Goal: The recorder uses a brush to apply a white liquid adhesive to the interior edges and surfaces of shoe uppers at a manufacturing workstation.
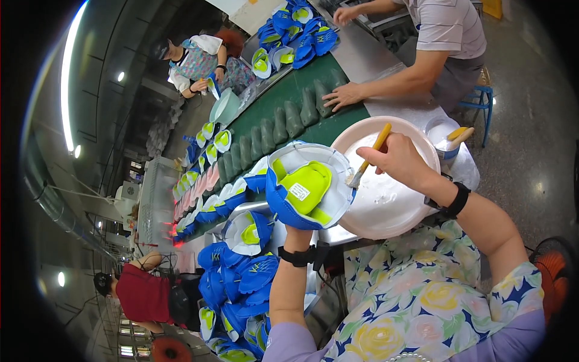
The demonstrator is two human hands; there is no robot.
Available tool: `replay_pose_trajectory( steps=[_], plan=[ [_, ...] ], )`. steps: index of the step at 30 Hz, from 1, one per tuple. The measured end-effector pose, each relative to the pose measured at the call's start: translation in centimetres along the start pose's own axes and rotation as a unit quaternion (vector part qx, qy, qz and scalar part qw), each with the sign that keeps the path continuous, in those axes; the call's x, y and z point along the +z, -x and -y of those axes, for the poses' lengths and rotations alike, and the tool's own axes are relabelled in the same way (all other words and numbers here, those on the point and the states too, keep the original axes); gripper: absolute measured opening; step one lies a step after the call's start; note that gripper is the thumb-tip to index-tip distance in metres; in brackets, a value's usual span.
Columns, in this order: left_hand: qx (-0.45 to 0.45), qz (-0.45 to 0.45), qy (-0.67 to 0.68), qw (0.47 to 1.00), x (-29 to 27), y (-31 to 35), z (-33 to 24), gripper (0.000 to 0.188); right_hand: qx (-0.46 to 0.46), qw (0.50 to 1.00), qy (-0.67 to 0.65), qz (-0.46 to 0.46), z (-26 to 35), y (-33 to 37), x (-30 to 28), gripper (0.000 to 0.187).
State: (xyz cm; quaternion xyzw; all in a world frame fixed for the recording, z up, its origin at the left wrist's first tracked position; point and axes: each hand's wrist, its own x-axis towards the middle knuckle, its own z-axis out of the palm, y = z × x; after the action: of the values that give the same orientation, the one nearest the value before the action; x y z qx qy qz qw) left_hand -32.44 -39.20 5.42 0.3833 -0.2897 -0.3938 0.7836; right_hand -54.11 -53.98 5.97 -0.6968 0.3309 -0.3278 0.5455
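Note:
My left hand [297, 236] holds up a blue shoe upper [280, 204] from below, and most of its fingers are hidden behind it. The upper's open side faces me, showing a white lining edge and a lime-green inside with a white label. My right hand [403, 158] is closed round a brush [378, 145] with a yellow handle. Its bristles touch the white edge at the upper's right side. Beneath the right hand sits a wide pale pink basin [345, 143] with white liquid in it.
A green conveyor [325, 128] carries dark shoe lasts [292, 119] and a row of uppers. Blue uppers [241, 277] are heaped at my left, others [295, 33] at the far side. A tub [445, 136] with another brush stands right. Co-workers [443, 54] work around the line.

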Motion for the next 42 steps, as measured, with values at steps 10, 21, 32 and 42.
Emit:
replay_pose_trajectory(
  steps=[10, 21, 32, 42],
  plan=[
    [-0.007, 0.036, -0.192, 0.981, -4.3, -1.3, 0.9, 0.055, 0.062, 0.99, -0.122, 0.029, 0.6, 2.8, 2.5, 0.046],
    [-0.208, 0.024, 0.01, 0.978, -7.0, 0.2, 1.2, 0.048, -0.347, 0.938, -0.016, -0.01, 1.4, 2.6, -0.2, 0.023],
    [-0.33, 0.086, 0.177, 0.923, -1.0, 6.8, 3.3, 0.05, -0.568, 0.81, 0.093, 0.109, 4.5, 0.6, 1.0, 0.021],
    [-0.399, 0.064, 0.283, 0.87, 2.3, 4.4, 2.8, 0.052, -0.474, 0.842, 0.218, 0.134, 2.3, -0.2, -1.0, 0.022]
  ],
)
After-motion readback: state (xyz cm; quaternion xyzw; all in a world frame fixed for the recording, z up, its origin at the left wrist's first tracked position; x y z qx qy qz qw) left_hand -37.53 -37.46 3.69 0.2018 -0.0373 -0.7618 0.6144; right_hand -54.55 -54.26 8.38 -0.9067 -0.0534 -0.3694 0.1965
